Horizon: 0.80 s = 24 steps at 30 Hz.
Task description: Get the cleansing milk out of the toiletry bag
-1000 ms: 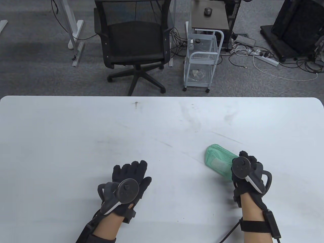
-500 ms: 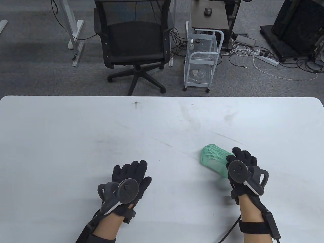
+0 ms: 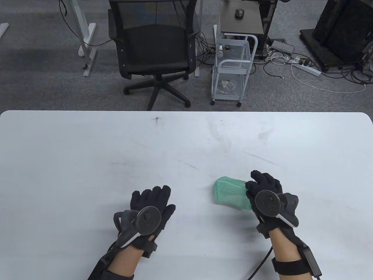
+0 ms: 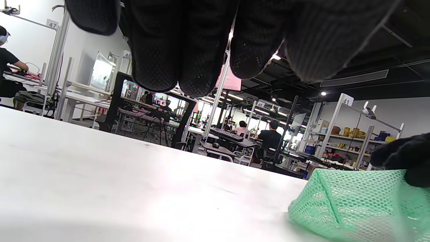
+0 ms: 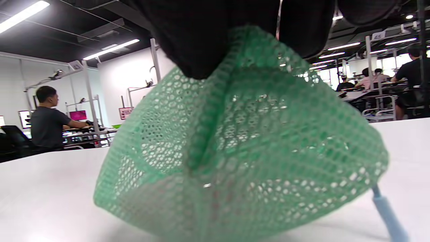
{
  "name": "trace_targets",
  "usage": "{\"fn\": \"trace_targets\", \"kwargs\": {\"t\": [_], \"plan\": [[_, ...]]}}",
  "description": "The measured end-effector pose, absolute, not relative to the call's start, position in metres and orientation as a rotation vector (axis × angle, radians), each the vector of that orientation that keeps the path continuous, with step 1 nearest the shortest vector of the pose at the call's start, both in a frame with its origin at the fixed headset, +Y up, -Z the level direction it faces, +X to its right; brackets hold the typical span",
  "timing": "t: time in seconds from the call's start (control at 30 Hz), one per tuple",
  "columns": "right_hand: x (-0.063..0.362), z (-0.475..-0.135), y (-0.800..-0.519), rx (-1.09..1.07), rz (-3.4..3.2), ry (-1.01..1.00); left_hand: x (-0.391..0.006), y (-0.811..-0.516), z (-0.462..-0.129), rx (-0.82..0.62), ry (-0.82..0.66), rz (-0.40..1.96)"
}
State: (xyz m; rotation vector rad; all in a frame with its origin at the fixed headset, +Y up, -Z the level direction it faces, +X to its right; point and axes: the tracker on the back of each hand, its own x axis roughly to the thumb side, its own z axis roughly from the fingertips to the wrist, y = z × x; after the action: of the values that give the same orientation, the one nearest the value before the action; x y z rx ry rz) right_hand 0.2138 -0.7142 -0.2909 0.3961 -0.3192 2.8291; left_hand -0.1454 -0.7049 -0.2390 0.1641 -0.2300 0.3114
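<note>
A green mesh toiletry bag [image 3: 230, 193] lies on the white table [image 3: 116, 151] at the front right. My right hand [image 3: 262, 186] grips its right end from above. The bag fills the right wrist view [image 5: 242, 161], with a pale shape dimly showing through the mesh; I cannot tell what it is. A light blue tab [image 5: 386, 211] sticks out at its lower right. My left hand [image 3: 151, 201] rests flat on the table, fingers spread, empty, well left of the bag. The bag also shows in the left wrist view [image 4: 352, 205] at the right edge.
A black office chair [image 3: 154, 49] and a white wire trolley [image 3: 233, 67] stand on the floor beyond the table's far edge. Cables and a power strip [image 3: 306, 68] lie on the floor at the back right.
My right hand has dragged the green mesh bag leftward and slightly nearer across the table. My left hand has stayed in place.
</note>
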Motion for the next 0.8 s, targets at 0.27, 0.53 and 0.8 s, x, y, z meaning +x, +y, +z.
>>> {"fn": "trace_targets", "kwargs": {"t": [0.27,0.53,0.8], "plan": [[0.182,-0.275,-0.708,0.589,2.793,-0.345,-0.139,-0.709,-0.239,0.150,-0.256,0.296],[0.151,-0.259,-0.710,0.755,2.752,-0.311,-0.123,-0.723,-0.240,0.083,-0.291,0.246],[0.133,-0.254,-0.720,0.834,2.730,-0.242,-0.111,-0.734,-0.242,0.035,-0.322,0.206]]}}
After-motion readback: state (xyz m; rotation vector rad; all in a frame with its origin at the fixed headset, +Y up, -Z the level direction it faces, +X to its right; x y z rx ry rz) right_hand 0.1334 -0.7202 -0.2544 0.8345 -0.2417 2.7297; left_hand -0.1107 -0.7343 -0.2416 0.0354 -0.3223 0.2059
